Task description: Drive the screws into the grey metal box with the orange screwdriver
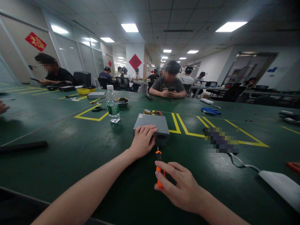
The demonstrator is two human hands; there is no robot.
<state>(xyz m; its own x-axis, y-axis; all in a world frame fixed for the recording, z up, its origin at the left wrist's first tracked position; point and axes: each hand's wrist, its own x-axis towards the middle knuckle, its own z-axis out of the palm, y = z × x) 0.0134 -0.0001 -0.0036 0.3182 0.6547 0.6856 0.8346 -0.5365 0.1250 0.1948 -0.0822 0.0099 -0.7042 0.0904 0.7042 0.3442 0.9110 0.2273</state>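
your left hand (143,142) lies over the near left part of the grey metal box (161,122), its fingers almost straight and slightly parted, resting on the top rather than wrapped around it. the box sits flat on the green table (82,162) straight ahead of you, with a bundle of coloured cables (152,113) at its far side and a dark socket (161,136) in the face toward you.

your right hand (180,184) is closed lightly on the orange and black handle of a screwdriver (158,156) – thumb and fingertips pinch it, the other fingers curl loosely. the thin shaft points away from you toward the box, just below the socket; whether its tip touches the metal is hard to tell from here.

a clear plastic bottle (112,107) stands upright to the left of the box, near a small metal bowl (124,103). blue gloves (211,111) lie farther off to the right, beyond the yellow tape (182,128). across the table a person (167,84) leans on their forearms – both hands around a phone (172,89).
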